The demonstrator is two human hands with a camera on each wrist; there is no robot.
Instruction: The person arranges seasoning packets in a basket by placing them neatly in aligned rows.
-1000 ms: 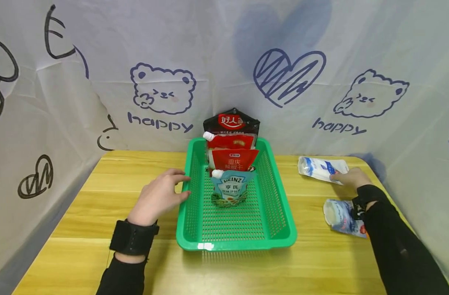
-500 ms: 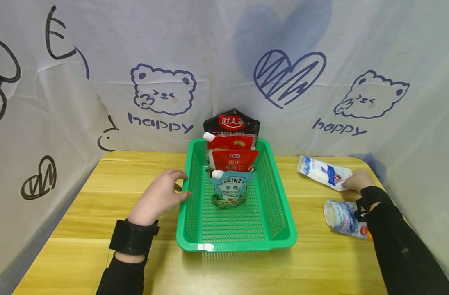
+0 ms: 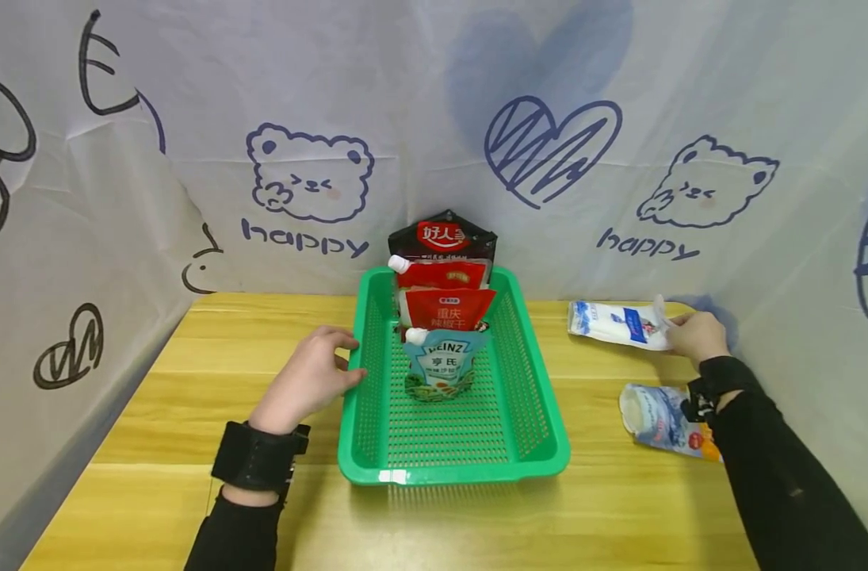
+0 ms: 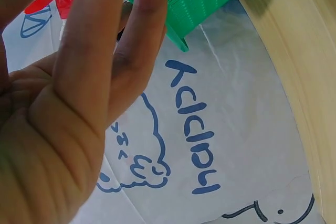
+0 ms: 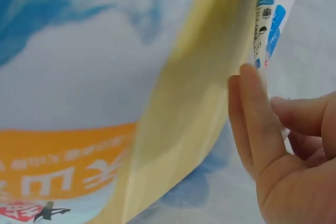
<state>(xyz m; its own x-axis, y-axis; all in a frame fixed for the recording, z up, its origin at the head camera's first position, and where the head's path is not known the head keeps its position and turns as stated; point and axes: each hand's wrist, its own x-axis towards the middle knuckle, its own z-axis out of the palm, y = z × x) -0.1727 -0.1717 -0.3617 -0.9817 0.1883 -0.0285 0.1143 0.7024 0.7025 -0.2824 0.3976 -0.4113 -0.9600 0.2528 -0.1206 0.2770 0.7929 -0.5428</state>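
At the right of the table my right hand (image 3: 701,337) pinches the near end of a flat white and blue pouch (image 3: 605,323). The right wrist view shows thumb and fingers (image 5: 257,119) on either side of the pouch's thin edge (image 5: 265,19). My left hand (image 3: 308,381) touches the left rim of a green plastic basket (image 3: 458,473), its thumb and fingers spread along the rim. Inside the basket stand a light blue Heinz spout pouch (image 3: 444,365), red pouches (image 3: 451,308) and a black pouch (image 3: 443,238) at the back.
A second blue and white pouch (image 3: 655,416) with orange at one end lies below my right wrist. It fills the left of the right wrist view. Behind the wooden table (image 3: 277,523) hangs a white cloth (image 3: 434,95) with drawings.
My right hand has shifted from the pouch's lower side to its right end. That end now bends up at the fingers, and the pouch has turned slightly. My left hand stays at the basket rim.
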